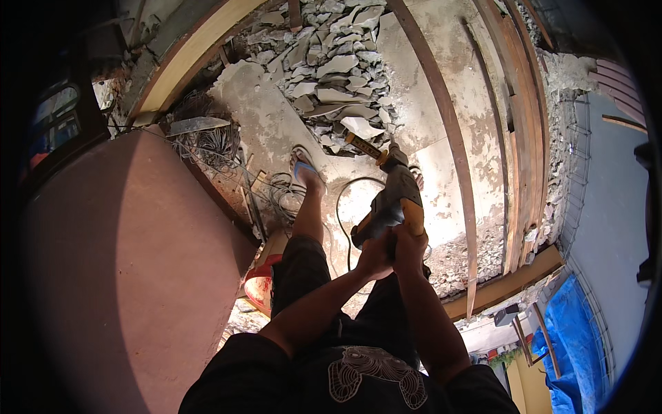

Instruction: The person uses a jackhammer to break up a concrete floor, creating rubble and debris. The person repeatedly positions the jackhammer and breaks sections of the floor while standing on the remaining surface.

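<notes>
A black-and-yellow rotary or demolition hammer (401, 183) is held out before my body, its nose pointing away toward broken concrete (336, 95). My left hand (376, 252) and my right hand (410, 248) close side by side around its rear grip. The side handle (366, 148) sticks out to the left near the nose, with neither hand on it. Part of a bit shows just beyond the nose; whether it touches the floor I cannot tell. A black power cord (339, 207) loops on the floor left of the tool.
Timber boards (520, 155) and a long wooden strip (449, 114) run along the right. Tangled wire (207, 137) and a coiled cable (282, 194) lie left of my sandalled foot (305, 168). A reddish wall (170, 269) borders the left; a red bucket (258, 284) stands beside my leg.
</notes>
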